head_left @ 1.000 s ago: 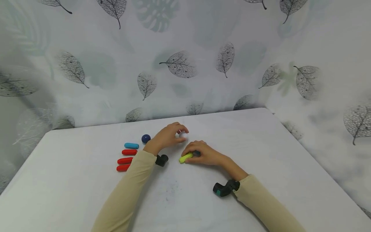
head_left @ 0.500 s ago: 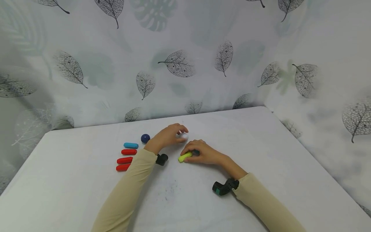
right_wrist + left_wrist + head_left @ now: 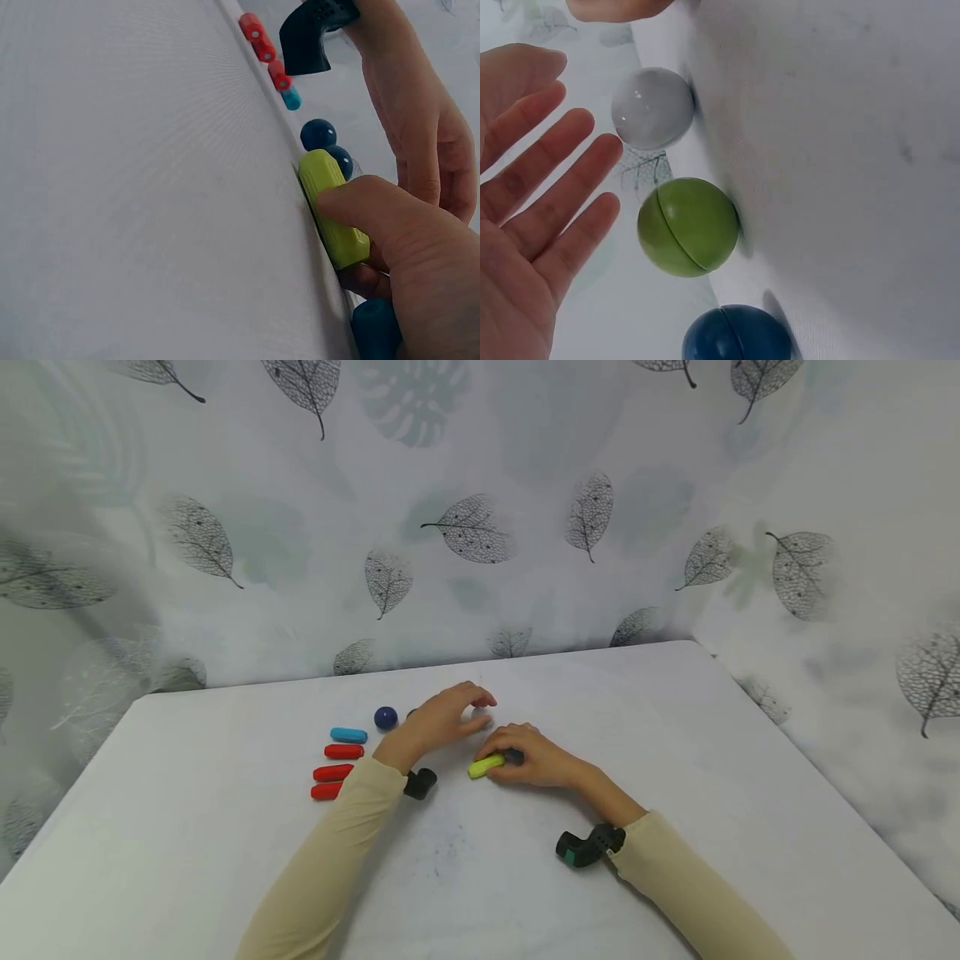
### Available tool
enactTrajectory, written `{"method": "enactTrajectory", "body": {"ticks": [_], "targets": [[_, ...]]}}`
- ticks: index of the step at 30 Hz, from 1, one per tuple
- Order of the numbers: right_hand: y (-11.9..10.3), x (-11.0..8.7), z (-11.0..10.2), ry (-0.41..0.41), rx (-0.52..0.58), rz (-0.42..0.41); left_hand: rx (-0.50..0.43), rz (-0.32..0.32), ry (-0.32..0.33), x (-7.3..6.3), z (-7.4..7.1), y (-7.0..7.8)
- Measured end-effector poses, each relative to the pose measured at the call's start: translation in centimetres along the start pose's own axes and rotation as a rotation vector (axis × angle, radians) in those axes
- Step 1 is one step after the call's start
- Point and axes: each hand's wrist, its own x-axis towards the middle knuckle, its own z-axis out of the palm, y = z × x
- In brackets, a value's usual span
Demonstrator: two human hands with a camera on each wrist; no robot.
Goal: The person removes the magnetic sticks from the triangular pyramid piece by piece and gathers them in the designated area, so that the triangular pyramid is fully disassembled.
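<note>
My left hand (image 3: pixel 441 718) hovers by a whitish ball (image 3: pixel 653 109), its fingers spread loosely and apart from it in the left wrist view. A green ball (image 3: pixel 688 227) and a blue ball (image 3: pixel 737 334) line up beside that one; in the head view the hand hides the green ball. My right hand (image 3: pixel 538 762) pinches a short yellow-green ribbed stick (image 3: pixel 335 211) between thumb and fingers, low over the white table (image 3: pixel 480 885). Under the same hand lies a teal stick (image 3: pixel 376 330), partly covered.
Left of the left forearm, several red sticks (image 3: pixel 344 751) and a light blue stick (image 3: pixel 348 735) lie in a column. A navy ball (image 3: pixel 386 718) rests behind them. A leaf-patterned curtain (image 3: pixel 465 593) hangs behind the table.
The left thumb has lifted a little and now overlaps the whitish ball in the head view. My right hand keeps its pinch on the yellow-green stick. The head view has shifted slightly.
</note>
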Motion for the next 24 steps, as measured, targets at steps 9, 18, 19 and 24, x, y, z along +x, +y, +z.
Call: {"method": "enactTrajectory", "body": {"ticks": [9, 18, 19, 24], "targets": [[0.5, -0.1, 0.2, 0.042, -0.003, 0.0, 0.039, 0.125, 0.057, -2.0, 0.5, 0.6], [0.5, -0.1, 0.1, 0.087, 0.027, 0.017, 0.052, -0.018, -0.081, -3.4, 0.8, 1.4], [0.5, -0.1, 0.0, 0.087, 0.032, 0.022, 0.043, -0.037, -0.095, -3.5, 0.9, 1.4], [0.2, 0.1, -0.1, 0.059, 0.055, -0.012, 0.082, -0.009, -0.097, -3.7, 1.6, 1.0]]}}
